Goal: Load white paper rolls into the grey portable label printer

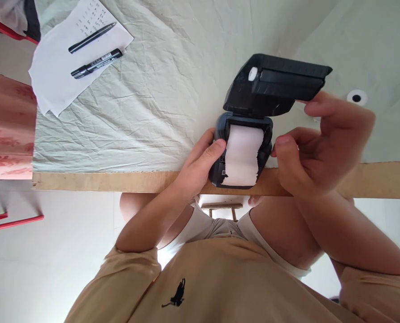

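A black portable receipt printer (267, 134) stands at the table's front edge with its lid (274, 85) swung up and back. White paper (243, 154) with ragged edges lies along its open bay, reaching toward the front. My left hand (200, 163) grips the printer's left side, thumb on the rim. My right hand (324, 143) is at the other side, its index finger against the lid's right corner. The thumb and another finger are bent in close to the printer's right edge; a tiny white bit shows by the thumb.
A white paper roll (357, 97) rests beyond my right hand. At the back left, a pen (92, 38) and a black marker (97, 63) lie on white paper sheets (55, 76). A pale green cloth (153, 112) covers the table, whose bare wooden edge (102, 180) faces me.
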`<state>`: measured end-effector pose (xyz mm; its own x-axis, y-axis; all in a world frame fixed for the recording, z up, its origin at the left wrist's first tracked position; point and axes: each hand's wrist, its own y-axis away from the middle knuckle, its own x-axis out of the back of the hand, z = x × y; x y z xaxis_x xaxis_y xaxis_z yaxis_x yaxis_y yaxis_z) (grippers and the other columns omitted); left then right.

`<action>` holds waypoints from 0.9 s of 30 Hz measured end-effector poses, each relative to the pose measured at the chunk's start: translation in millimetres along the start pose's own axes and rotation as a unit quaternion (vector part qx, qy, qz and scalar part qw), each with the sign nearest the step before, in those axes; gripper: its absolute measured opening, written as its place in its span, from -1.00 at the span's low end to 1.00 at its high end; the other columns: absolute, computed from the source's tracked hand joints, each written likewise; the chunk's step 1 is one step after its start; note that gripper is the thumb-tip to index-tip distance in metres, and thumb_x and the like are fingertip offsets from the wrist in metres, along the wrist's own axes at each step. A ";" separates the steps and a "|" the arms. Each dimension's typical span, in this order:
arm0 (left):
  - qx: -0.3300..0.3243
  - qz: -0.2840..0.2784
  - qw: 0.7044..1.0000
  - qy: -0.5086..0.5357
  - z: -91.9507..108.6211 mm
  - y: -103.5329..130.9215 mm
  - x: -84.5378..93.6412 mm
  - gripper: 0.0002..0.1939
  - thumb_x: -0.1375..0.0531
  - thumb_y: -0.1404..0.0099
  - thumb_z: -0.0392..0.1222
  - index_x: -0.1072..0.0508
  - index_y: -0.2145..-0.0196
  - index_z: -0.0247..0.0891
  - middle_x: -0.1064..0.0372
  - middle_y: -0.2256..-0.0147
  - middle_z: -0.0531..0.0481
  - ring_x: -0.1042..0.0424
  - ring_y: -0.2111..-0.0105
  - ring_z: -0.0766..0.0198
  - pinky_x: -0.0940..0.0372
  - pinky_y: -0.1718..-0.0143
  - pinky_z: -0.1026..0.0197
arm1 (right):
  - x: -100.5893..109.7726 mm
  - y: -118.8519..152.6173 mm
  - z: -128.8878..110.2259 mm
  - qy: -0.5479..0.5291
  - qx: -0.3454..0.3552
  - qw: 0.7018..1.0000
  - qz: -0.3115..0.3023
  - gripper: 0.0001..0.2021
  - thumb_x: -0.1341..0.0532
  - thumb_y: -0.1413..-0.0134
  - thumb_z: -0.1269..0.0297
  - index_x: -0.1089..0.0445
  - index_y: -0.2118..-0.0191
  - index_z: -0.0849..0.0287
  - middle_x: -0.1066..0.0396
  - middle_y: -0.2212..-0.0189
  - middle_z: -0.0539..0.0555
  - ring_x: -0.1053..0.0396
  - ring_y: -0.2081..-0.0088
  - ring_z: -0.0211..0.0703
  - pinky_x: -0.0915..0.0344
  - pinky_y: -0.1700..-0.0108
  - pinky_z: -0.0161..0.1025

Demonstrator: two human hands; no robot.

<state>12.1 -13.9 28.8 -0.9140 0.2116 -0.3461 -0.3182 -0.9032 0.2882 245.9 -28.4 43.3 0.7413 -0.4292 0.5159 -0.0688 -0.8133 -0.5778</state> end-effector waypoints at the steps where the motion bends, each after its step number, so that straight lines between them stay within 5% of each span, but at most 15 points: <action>1: 0.000 0.001 1.000 0.000 -0.1 0.1 -0.1 -0.30 -0.52 -0.50 0.63 -0.70 -0.09 -0.06 -0.84 -0.09 -0.12 -0.82 -0.29 -0.24 -0.72 -0.27 -0.17 | 0.5 -0.6 1.4 -0.005 0.018 1.000 0.011 -0.74 -0.30 -0.72 0.01 -0.60 -0.33 -0.19 -0.75 -0.23 0.21 -0.73 0.04 0.13 -0.56 0.39 0.02; 3: -0.001 -0.003 1.000 -0.006 0.3 0.4 -0.6 -0.29 -0.52 -0.50 0.64 -0.70 -0.11 -0.06 -0.84 -0.11 -0.12 -0.80 -0.31 -0.23 -0.72 -0.30 -0.16 | 1.7 -2.8 2.8 0.002 0.086 0.996 0.007 -0.91 -0.37 -0.70 0.13 -0.65 -0.13 -0.14 -0.77 0.00 0.13 -0.54 0.30 -0.05 -0.40 0.41 -0.03; 6: -0.006 -0.003 1.000 -0.018 1.5 1.1 -1.8 -0.29 -0.51 -0.51 0.65 -0.71 -0.09 -0.06 -0.83 -0.08 -0.10 -0.79 -0.26 -0.20 -0.71 -0.23 -0.11 | 1.1 -5.5 -1.3 0.065 0.156 0.984 -0.057 -0.81 -0.37 -0.68 0.37 -0.72 0.01 -0.07 -0.78 0.23 -0.03 -0.51 0.40 -0.18 -0.29 0.39 -0.10; 9: -0.008 0.006 1.000 -0.026 2.5 1.0 -2.8 -0.32 -0.52 -0.52 0.62 -0.72 -0.06 -0.07 -0.79 0.00 -0.08 -0.78 -0.13 -0.12 -0.67 -0.09 -0.03 | -2.0 -5.9 -11.2 0.162 0.140 0.973 -0.089 -0.71 -0.32 -0.76 0.29 -0.80 0.08 -0.02 -0.89 0.04 -0.03 -0.70 0.25 -0.24 -0.31 0.35 -0.17; 12: -0.010 0.008 1.000 -0.027 3.4 0.5 -3.7 -0.34 -0.55 -0.50 0.60 -0.70 0.00 -0.08 -0.75 0.06 -0.06 -0.75 -0.05 -0.07 -0.63 -0.02 0.00 | -1.0 -7.3 -19.3 0.223 0.118 0.960 -0.121 -0.60 -0.27 -0.79 0.26 -0.78 0.19 0.00 -0.91 -0.07 -0.02 -0.66 0.29 -0.25 -0.25 0.37 -0.14; 18: 0.001 0.011 1.000 -0.023 7.0 2.0 -6.9 -0.37 -0.56 -0.51 0.56 -0.70 0.01 -0.07 -0.76 0.07 -0.06 -0.77 0.00 -0.06 -0.68 -0.03 -0.06 | 13.3 -17.9 -19.9 0.176 0.139 0.959 -0.175 -0.78 -0.33 -0.73 0.22 -0.80 -0.07 -0.01 -0.86 0.07 0.01 -0.51 0.40 -0.22 -0.12 0.40 -0.12; 23: -0.005 0.015 0.999 -0.030 8.2 2.0 -7.2 -0.37 -0.54 -0.54 0.57 -0.70 0.01 -0.08 -0.76 0.10 -0.06 -0.80 -0.02 -0.11 -0.73 -0.06 -0.09 | 17.5 -19.6 -19.4 0.202 0.110 0.948 -0.220 -0.76 -0.27 -0.73 0.23 -0.74 -0.02 -0.02 -0.88 -0.05 -0.02 -0.48 0.36 -0.24 -0.10 0.36 -0.14; 27: -0.008 0.009 0.999 -0.036 9.1 1.6 -6.2 -0.39 -0.58 -0.51 0.53 -0.72 -0.01 -0.07 -0.76 0.12 -0.06 -0.80 -0.05 -0.14 -0.73 -0.06 -0.07 | 12.7 -21.2 -17.4 0.198 0.081 0.944 -0.250 -0.81 -0.29 -0.64 0.20 -0.70 -0.01 -0.02 -0.80 0.18 0.00 -0.32 0.44 -0.21 0.01 0.35 -0.12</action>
<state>15.0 -13.2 39.5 -0.9359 0.2204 -0.2749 -0.2971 -0.9130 0.2795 245.1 -23.5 73.1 0.3438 -0.1475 0.9274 0.3510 -0.8958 -0.2725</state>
